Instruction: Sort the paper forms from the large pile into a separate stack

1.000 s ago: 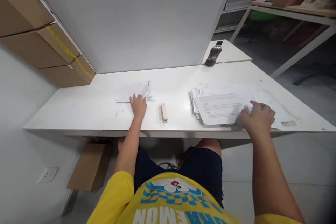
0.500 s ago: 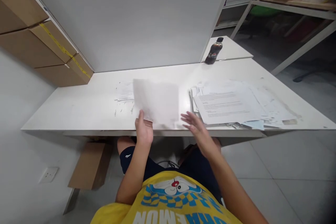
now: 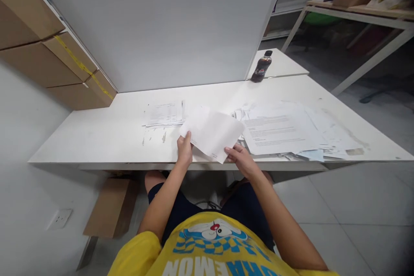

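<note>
Both my hands hold a white sheet of paper (image 3: 213, 131) just above the front edge of the white table (image 3: 97, 138). My left hand (image 3: 184, 148) pinches its left corner. My right hand (image 3: 239, 158) grips its lower right edge. The sheet is tilted, blank side up. A small stack of printed papers (image 3: 164, 113) lies on the table behind my left hand. A wide, loose pile of printed papers (image 3: 291, 127) spreads to the right of my right hand.
A dark drink bottle (image 3: 261, 67) stands at the back right, beside a large white board (image 3: 168, 26) leaning behind the table. Cardboard boxes (image 3: 54, 60) are stacked at the left. A metal shelf rack (image 3: 355, 8) stands at the far right.
My right hand left the right pile and came to the sheet, then took hold of it. My left hand lifted the sheet from the left stack and brought it to the centre. The stapler is now hidden.
</note>
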Motion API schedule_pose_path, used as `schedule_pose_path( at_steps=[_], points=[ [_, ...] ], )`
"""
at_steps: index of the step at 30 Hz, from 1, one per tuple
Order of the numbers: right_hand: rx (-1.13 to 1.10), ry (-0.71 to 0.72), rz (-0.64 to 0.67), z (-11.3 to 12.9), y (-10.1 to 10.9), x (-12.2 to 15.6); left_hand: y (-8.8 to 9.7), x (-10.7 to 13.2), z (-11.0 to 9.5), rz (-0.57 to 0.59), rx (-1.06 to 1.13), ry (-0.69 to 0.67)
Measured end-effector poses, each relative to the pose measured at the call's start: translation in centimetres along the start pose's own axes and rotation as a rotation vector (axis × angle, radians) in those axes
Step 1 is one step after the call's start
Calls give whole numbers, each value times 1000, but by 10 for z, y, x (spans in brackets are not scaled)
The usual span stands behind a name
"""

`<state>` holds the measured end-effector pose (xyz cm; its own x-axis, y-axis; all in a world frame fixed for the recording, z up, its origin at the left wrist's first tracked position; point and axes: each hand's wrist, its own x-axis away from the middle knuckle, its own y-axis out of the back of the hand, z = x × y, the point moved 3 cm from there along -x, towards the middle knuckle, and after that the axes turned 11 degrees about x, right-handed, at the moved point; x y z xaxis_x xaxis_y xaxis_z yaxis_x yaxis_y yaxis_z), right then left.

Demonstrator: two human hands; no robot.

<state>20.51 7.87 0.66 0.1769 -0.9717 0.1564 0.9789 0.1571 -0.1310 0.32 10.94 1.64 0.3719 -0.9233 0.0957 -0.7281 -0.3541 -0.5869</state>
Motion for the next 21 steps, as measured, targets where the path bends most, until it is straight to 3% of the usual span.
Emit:
schedule_pose_path(
  at_steps=[3,5,7,9,11,14,17,21],
  points=[
    [5,-17,-87,0,9,-1,7,-15,-11,43,-246,-195],
    [72,-47,-87,1,12,4,13,-41,-31,118,-565,-420],
    [163,-86,-68,-1,14,10,17,-74,-49,260,-994,-556],
    [231,-107,-70,-2,17,18,26,-106,-58,336,-1360,-553],
    [297,-95,-77,-2,20,25,33,-127,-62,343,-1560,-513],
    [464,9,-102,6,24,36,37,-132,-60,318,-1616,-557],
    [666,212,-134,22,23,47,34,-118,-63,277,-1600,-618],
    [923,492,-85,34,15,59,32,-70,-88,-39,-1247,-796]
  ],
)
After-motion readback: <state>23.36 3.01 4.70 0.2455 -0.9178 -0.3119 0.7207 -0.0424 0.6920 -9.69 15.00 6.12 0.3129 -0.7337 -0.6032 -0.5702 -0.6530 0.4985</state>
